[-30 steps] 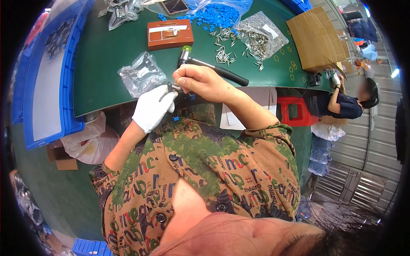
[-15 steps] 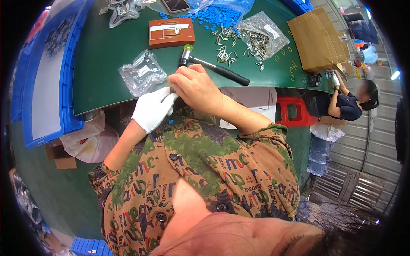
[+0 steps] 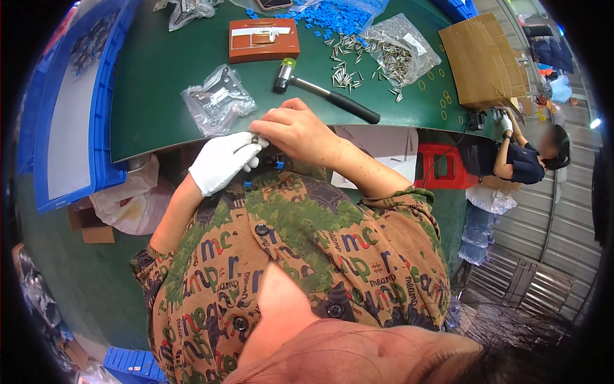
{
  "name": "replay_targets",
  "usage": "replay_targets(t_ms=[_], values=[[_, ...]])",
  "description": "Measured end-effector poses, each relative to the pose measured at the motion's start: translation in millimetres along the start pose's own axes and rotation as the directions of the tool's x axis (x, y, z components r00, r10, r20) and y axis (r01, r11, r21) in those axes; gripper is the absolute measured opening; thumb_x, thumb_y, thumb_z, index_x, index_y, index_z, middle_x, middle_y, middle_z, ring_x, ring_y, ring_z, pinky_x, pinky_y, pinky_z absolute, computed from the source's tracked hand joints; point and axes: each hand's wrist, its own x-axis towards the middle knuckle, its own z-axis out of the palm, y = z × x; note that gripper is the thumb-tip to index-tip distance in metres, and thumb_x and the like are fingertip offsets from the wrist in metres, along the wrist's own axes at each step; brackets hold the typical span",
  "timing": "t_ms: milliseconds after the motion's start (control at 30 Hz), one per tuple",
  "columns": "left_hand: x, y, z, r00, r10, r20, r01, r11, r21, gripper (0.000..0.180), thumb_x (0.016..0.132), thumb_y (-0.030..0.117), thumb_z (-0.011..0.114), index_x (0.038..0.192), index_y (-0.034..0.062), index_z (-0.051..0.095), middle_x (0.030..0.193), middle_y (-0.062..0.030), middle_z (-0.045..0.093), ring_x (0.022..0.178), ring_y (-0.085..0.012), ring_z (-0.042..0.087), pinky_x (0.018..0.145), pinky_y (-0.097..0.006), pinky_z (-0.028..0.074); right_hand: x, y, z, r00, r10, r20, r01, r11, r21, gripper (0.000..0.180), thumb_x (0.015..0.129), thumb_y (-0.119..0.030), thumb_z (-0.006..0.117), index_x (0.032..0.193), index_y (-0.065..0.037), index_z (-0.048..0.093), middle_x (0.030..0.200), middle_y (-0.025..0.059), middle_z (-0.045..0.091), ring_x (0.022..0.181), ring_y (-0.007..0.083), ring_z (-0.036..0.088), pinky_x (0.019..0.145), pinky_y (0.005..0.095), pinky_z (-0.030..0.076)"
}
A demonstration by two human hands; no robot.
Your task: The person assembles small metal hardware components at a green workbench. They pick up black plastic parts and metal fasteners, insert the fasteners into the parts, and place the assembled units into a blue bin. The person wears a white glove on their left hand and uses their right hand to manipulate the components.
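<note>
My left hand [image 3: 220, 161], in a white glove, is closed at the table's near edge around a small dark part [image 3: 255, 139], mostly covered by fingers. The bare fingertips of my right hand [image 3: 297, 133] pinch together at that same part. Just below the hands, a blue piece [image 3: 279, 165] shows beside something dark against my patterned shirt; its kind cannot be made out. Beyond my hands lies a mallet [image 3: 326, 93] with a black grip and a yellow-green face. Left of it sits a clear plastic bag [image 3: 217, 101] with parts inside.
A red-brown box [image 3: 263, 48], loose blue pieces [image 3: 332, 19] and a bag of metal pins [image 3: 400, 54] lie on the green table [image 3: 160, 83]. Right stands a cardboard box [image 3: 483, 61]; left, a blue crate [image 3: 105, 128]. A co-worker [image 3: 521, 153] sits far right near a red stool [image 3: 444, 166].
My right hand's fingers have tilted and spread slightly, exposing a bit of the dark part. A blue piece now shows below the right hand. The table has shifted slightly in view.
</note>
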Motion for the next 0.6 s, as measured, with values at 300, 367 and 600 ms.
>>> replay_targets(t_ms=[300,367,600], values=[[0,-5,-1,0.995,-0.022,0.096,0.042,0.976,-0.213,0.029,0.105,0.024,0.058,0.114,0.0008,0.073,0.080,-0.0027,0.071,0.071,-0.0109,0.065,0.069,-0.027,0.054,-9,6,17,0.989,-0.092,-0.116,0.081,0.993,-0.089,0.018,0.087,-0.015,0.075,0.104,-0.016,0.070,0.090,-0.0024,0.066,0.086,0.0175,0.067,0.094,0.0405,0.048],[1,-9,-1,0.996,-0.021,0.092,0.048,0.951,-0.304,0.029,0.105,0.024,0.059,0.113,0.0004,0.073,0.080,-0.0027,0.070,0.070,-0.0108,0.064,0.068,-0.027,0.053,-8,3,19,0.986,-0.066,-0.156,0.054,0.995,-0.078,0.018,0.086,-0.014,0.076,0.103,-0.015,0.070,0.091,-0.0022,0.066,0.086,0.0176,0.067,0.091,0.0388,0.048],[4,-18,-6,0.999,-0.013,0.044,0.022,0.974,-0.225,0.030,0.105,0.026,0.059,0.114,0.0017,0.074,0.080,-0.0023,0.069,0.069,-0.0100,0.061,0.067,-0.027,0.052,-4,-7,30,0.966,0.044,-0.253,-0.053,0.998,-0.028,0.020,0.083,-0.011,0.078,0.100,-0.013,0.068,0.090,0.0005,0.067,0.081,0.0199,0.066,0.074,0.0350,0.049]])
